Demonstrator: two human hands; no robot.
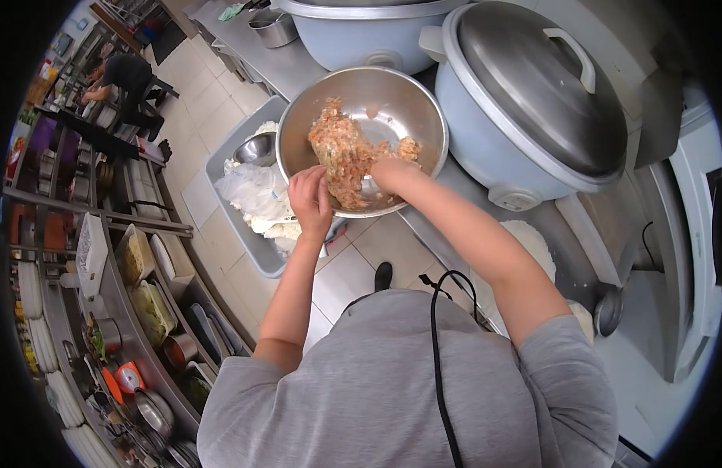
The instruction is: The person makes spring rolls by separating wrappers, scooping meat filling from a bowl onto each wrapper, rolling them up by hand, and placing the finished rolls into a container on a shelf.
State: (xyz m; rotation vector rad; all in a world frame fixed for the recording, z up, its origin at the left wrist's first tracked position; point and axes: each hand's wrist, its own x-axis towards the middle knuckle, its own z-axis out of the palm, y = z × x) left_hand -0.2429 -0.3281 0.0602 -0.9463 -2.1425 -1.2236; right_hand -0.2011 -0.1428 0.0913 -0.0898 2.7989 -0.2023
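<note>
A large steel mixing bowl (428,109) holds a clump of pinkish ground-meat filling (337,148) flecked with orange and green bits. My left hand (309,195) is at the bowl's near-left rim, its fingers bent over the edge and gripping it. Inside the bowl, my right hand (390,173) presses into the filling on the right side. Its fingers are hidden behind the back of the hand and in the mixture. A small lump of filling (408,148) lies just beyond the right hand.
Right of the bowl stands a blue rice cooker (486,132) with a steel lid; another cooker (353,39) is behind. A grey-blue tub (221,168) at left holds a plastic bag, white stuff and a steel bowl (256,149). Food containers (152,312) line the left counter. A person (127,82) works far left.
</note>
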